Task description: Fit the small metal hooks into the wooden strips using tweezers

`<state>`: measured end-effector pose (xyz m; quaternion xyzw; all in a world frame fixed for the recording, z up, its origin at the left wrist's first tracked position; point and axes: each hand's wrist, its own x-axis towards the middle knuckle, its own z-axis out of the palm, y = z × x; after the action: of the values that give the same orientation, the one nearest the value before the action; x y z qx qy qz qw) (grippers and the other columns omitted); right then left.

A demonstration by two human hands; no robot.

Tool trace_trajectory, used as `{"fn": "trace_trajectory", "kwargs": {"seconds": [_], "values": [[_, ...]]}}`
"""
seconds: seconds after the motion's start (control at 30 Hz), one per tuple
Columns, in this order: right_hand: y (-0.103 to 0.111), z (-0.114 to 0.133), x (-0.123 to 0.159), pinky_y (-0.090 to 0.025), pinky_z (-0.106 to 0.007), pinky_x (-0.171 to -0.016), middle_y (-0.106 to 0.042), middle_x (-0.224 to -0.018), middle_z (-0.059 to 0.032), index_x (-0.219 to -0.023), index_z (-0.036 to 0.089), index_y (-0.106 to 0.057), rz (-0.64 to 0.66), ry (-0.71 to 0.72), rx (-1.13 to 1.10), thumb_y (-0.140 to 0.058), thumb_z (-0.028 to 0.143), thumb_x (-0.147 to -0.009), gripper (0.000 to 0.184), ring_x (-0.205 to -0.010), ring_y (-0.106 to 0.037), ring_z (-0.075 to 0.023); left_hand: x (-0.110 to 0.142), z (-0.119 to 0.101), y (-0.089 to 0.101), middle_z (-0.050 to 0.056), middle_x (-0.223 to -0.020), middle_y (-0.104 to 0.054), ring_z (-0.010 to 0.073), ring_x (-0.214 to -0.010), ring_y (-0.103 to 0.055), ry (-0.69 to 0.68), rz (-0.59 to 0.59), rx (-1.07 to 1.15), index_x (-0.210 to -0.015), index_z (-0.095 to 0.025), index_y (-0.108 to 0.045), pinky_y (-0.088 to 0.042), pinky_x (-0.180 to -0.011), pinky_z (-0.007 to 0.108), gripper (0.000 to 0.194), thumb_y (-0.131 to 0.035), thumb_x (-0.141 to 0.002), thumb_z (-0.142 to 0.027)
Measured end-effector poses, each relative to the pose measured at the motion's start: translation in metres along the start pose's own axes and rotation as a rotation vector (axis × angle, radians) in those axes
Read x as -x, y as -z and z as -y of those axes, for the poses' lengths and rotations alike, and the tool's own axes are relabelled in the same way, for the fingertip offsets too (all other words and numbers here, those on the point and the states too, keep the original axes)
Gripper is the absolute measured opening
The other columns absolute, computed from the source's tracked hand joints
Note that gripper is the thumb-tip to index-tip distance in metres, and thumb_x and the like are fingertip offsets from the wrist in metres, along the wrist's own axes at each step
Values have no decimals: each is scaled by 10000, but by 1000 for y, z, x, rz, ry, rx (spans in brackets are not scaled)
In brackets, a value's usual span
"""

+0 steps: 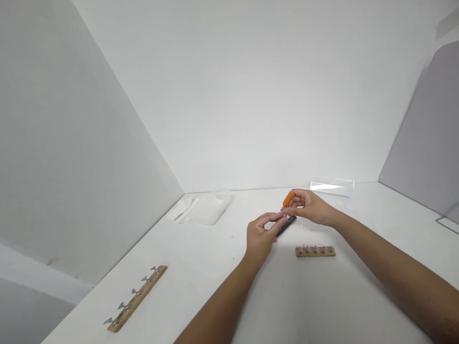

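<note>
My left hand (262,232) and my right hand (311,209) meet above the table, both closed, fingertips pinched together. Whatever is between the fingertips is too small to name. A short, rounded orange piece (289,198) sticks up from the fingers of my right hand. Beside my left fingers shows a slim black piece (287,226), partly covered by them; I cannot tell whether the hand grips it or it lies behind. Just in front of my hands, a short wooden strip (315,254) with several small metal fittings lies on the table.
A longer wooden strip (141,297) with several upright metal pieces lies at the left. Whitish plastic packaging (208,209) rests at the back left. A clear plastic piece (332,187) stands near the back wall (251,95). Grey panels (426,134) bound the right side.
</note>
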<state>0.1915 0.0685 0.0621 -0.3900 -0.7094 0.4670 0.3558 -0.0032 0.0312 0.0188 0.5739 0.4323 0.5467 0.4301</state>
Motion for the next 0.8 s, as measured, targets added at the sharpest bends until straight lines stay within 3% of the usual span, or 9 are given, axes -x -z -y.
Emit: {"fn": "trace_trajectory", "kwargs": {"seconds": [0.37,0.63,0.8], "values": [[4,18,8,-562,-356,-800,-757,-991,-49,-951,235,-680,43,43,66,-825,481,-825,312,-893,-703,-208,1,2,2,49,-902,-770,192,-766,-722,-155,18,-53,-875,-279,-850,-486,-356,181,128,-797,-823,-383],[7,24,11,-568,-413,-896,-763,-986,-50,-967,238,-677,88,-11,-8,-825,455,-833,295,-944,-723,-234,3,3,3,50,-912,-771,211,-808,-729,-203,30,-78,-896,-301,-849,-496,-348,196,128,-789,-844,-401],[8,26,12,-558,-371,-809,-766,-959,-45,-949,241,-682,88,-53,-40,-840,458,-812,302,-909,-714,-223,3,3,4,49,-947,-776,202,-799,-729,-199,43,-73,-918,-302,-849,-512,-360,198,126,-789,-853,-392]]}}
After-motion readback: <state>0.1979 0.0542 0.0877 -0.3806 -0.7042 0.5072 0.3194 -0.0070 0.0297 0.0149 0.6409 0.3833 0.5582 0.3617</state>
